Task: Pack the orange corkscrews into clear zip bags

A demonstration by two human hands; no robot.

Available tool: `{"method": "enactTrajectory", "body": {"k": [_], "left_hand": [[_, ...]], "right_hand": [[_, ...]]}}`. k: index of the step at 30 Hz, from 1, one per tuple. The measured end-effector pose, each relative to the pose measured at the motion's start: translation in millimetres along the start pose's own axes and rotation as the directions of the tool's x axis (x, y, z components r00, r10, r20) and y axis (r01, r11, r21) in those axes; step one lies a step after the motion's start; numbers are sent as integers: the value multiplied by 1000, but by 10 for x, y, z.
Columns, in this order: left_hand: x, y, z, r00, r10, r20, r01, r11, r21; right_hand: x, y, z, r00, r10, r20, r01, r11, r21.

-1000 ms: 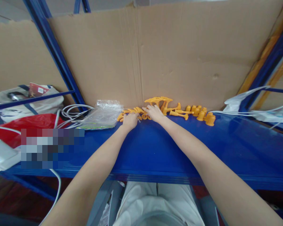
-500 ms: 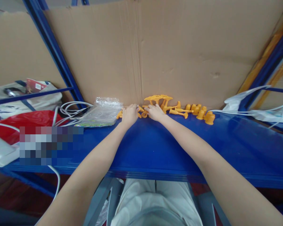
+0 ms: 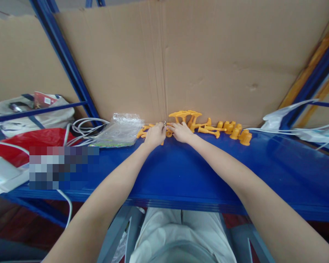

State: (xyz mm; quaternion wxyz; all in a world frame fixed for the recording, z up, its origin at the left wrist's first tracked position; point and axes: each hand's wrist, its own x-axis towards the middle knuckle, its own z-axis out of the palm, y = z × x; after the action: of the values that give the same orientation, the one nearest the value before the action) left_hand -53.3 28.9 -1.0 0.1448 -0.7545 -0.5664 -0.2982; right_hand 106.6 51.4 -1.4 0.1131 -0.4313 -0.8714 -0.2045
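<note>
At the back of the blue shelf, my left hand point(image 3: 155, 135) is closed, fingers curled over small yellow plastic pieces. A hand's width to the right, my right hand point(image 3: 183, 133) has its fingers bent around a yellow plastic piece point(image 3: 169, 134) with a round end, which lies between the two hands. My fingers partly hide it. Left of my left hand, more yellow pieces point(image 3: 140, 133) stick out. Yellow pickaxe-shaped pieces point(image 3: 185, 114) lean against the cardboard behind my right hand. Yellow hammer-like pieces point(image 3: 210, 130) lie just to its right.
Several yellow cup-shaped pieces point(image 3: 245, 137) stand farther right. A clear plastic bag point(image 3: 117, 131) lies on the left, near white cables point(image 3: 84, 126) and a red bag point(image 3: 41, 144). Cardboard point(image 3: 208, 58) walls the back of the blue shelf point(image 3: 181, 175). A white power strip point(image 3: 9, 175) sits at far left.
My left hand has shifted slightly right, nearer to my right hand, uncovering more yellow pieces on its left. My right hand stays almost in place. The view has moved a little.
</note>
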Motion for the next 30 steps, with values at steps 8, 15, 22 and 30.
{"method": "enactTrajectory", "body": {"k": [8, 15, 22, 30], "left_hand": [[-15, 4, 56, 994, -4, 105, 9, 999, -44], [-31, -38, 111, 966, 132, 224, -116, 990, -84], [-38, -10, 34, 907, 152, 392, -116, 987, -113], [-39, 6, 17, 895, 106, 433, -84, 994, -69]], "right_hand": [[-75, -17, 12, 998, -57, -28, 57, 998, -5], [-150, 98, -65, 999, -29, -32, 28, 999, -34], [-369, 357, -194, 992, -4, -129, -3, 999, -52], [-864, 797, -393, 940, 211, -268, -218, 976, 2]]}}
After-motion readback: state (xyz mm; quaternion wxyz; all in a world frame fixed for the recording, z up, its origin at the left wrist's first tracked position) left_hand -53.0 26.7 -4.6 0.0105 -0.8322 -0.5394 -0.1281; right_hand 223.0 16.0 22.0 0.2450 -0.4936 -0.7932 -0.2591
